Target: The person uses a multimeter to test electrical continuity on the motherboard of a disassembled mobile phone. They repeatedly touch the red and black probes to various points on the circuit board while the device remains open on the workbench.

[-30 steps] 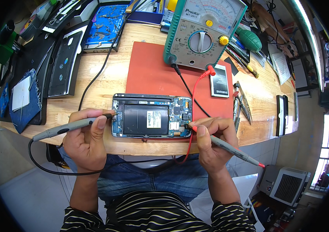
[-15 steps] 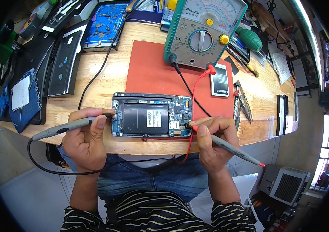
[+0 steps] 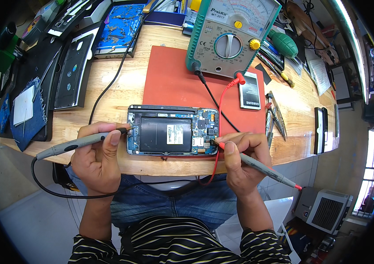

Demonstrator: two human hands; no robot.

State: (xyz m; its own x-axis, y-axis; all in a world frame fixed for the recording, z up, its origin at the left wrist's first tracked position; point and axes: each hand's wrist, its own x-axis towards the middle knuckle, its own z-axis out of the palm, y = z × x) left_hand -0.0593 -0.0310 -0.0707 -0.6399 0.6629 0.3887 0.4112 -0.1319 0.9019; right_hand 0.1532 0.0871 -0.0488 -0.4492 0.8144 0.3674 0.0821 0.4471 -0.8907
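Note:
An opened smartphone [image 3: 158, 132] lies sideways near the front of the bench, its circuit board and bare battery bay showing. My left hand [image 3: 97, 158] is closed round a grey test probe [image 3: 75, 144] with a black cable; its tip is at the phone's left end. In my right hand [image 3: 248, 165] I grip a second grey probe [image 3: 268, 171] with red ends, its tip at the board's lower right corner. Whether either tip touches metal is too small to tell. Both leads belong to the analog multimeter [image 3: 206, 48] standing beyond the phone, green-cased with a dial.
Under the phone's far side lies an orange-red mat [image 3: 169, 75]. A phone battery [image 3: 250, 91] rests on it, beside tweezers [image 3: 277, 116]. Black boxes [image 3: 75, 66] and a blue tray of small parts [image 3: 119, 28] sit at the left. A green blower bulb [image 3: 284, 45] stands far right.

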